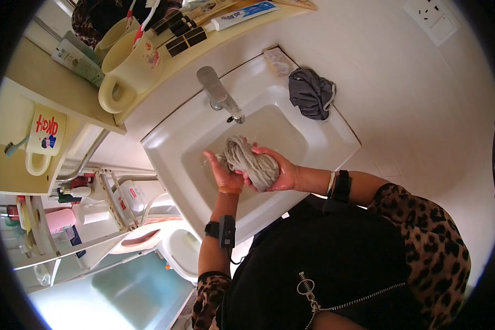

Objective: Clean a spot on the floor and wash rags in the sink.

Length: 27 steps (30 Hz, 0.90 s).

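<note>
Over the white washbasin (165,142) I hold a bunched-up, wet grey cloth (255,167). My right hand (286,171) grips it from the right, fingers wrapped underneath. On the other side, my left hand (227,175) has its palm up against the cloth's left end, the thumb sticking out; its fingers are partly hidden beneath the fabric. Cloudy water (284,128) stands in the bowl below. Just behind the cloth is the chrome faucet (222,95), and no stream shows from its spout.
A dark grey cloth (311,93) lies crumpled on the basin's right rim, beside a bar of soap (278,62). Above the basin's back edge, a shelf (148,93) carries a cream mug (128,66) with a toothbrush and a toothpaste tube (243,15). A rack (119,198) of bottles stands left.
</note>
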Each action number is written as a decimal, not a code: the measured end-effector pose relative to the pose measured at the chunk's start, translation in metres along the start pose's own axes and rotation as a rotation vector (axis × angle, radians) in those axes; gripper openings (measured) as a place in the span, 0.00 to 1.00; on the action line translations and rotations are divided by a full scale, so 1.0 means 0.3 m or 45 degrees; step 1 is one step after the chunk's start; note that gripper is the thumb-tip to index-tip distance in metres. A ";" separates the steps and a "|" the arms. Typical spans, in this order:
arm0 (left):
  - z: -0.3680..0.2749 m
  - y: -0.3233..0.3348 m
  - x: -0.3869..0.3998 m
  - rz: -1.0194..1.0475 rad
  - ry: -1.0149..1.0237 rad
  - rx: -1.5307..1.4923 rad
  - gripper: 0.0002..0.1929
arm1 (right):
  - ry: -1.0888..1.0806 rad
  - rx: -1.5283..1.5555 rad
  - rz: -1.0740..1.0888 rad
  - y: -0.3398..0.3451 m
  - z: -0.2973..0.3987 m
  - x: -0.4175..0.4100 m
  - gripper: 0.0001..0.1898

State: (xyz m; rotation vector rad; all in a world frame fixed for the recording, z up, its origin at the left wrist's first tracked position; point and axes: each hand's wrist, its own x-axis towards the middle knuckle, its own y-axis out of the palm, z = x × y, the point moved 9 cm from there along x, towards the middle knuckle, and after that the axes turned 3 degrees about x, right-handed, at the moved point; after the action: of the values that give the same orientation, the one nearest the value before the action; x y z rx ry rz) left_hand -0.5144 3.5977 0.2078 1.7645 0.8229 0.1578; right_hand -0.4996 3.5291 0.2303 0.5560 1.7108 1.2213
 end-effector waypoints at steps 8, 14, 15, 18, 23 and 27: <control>-0.011 -0.148 0.051 -0.415 -0.140 0.359 0.24 | 0.352 -0.560 -0.275 -0.195 -0.012 0.052 0.20; 0.034 -0.284 0.123 -0.603 -0.261 0.553 0.19 | 0.000 -1.528 -0.471 -0.236 0.109 0.126 0.22; -0.001 -0.289 0.110 -0.739 -0.155 0.827 0.18 | 0.021 -1.960 -0.555 -0.228 0.135 0.134 0.23; -0.063 -0.437 0.098 -1.008 0.051 1.247 0.18 | 0.081 -2.594 -0.626 -0.177 0.127 0.147 0.27; -0.038 -0.323 0.136 -0.841 0.001 1.479 0.21 | -0.204 -2.699 -0.436 -0.214 0.148 0.139 0.27; -0.091 -0.239 0.150 -0.512 0.043 2.044 0.26 | -0.026 -1.614 -0.240 -0.132 0.077 0.082 0.24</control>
State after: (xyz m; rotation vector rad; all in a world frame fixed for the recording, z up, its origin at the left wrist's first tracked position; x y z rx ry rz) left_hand -0.5263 3.6555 0.1414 2.9327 1.4835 -1.0186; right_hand -0.4850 3.5435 0.1825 -0.3534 0.6605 1.8112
